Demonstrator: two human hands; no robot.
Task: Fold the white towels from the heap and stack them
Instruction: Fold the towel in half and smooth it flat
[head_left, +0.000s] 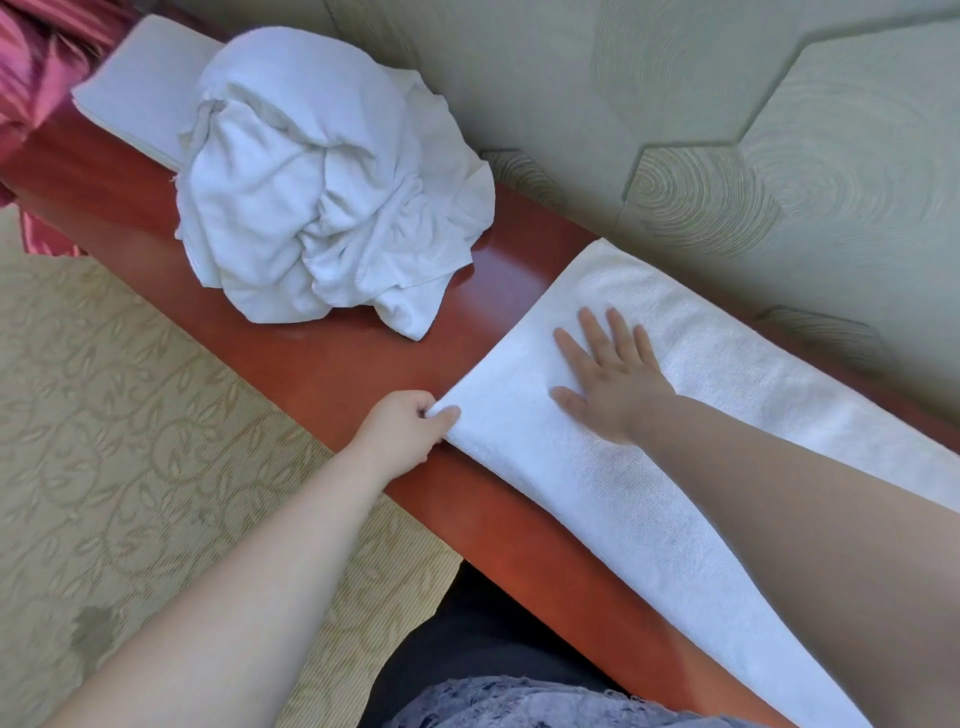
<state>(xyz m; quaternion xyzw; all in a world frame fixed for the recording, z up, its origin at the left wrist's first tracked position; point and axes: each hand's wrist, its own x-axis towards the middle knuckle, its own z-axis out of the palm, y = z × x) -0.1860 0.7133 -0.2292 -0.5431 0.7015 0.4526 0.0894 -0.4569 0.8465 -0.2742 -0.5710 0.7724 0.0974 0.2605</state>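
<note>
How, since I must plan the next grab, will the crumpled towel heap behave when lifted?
Probably floppy: the towel heap lies in soft, deep creases. Likely to trail or separate, since loose ends spill onto the wooden ledge.

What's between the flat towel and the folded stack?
The heap lies on the ledge between the towel and the stack, and covers the stack's near end. Left hand pinches the towel's corner, right hand presses flat on it.
</note>
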